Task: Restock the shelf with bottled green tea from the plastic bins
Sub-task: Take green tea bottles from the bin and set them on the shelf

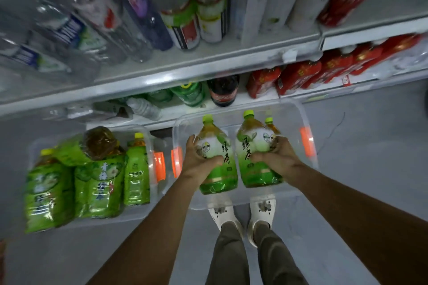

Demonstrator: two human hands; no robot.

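While the camera is looking straight down past the shelving, a clear plastic bin at the lower left (148, 211) is sitting on the grey floor, crowded with green-labelled tea bottles (99, 183), one of them lying tilted across the tops of the others. Just right of it, two orange latches (159, 169) are facing each other where this bin is standing beside a second clear bin at centre (303, 118).

Over that second bin the left hand (199, 159) is curling round a green tea bottle (220, 162), thumb wrapping the front of the label and fingers reaching round its left flank; the bottle is sitting in the palm, its yellow-green cap pointing toward the top of the frame. Immediately to the right, almost touching it, a second green tea bottle (252, 157) is being gripped by the right hand (278, 156), thumb across the lower label and fingers closing over the bottle's right shoulder. Behind that hand the cap of a third bottle (269, 120) is peeking up inside the bin.

Below the bin's near edge, two white clogs (243, 213) and grey trouser legs are showing.

Across the upper frame, white shelves (208, 71) are carrying blurred water and soft-drink bottles, a dark cola bottle (223, 91) at centre and red packs (301, 77) at the right.
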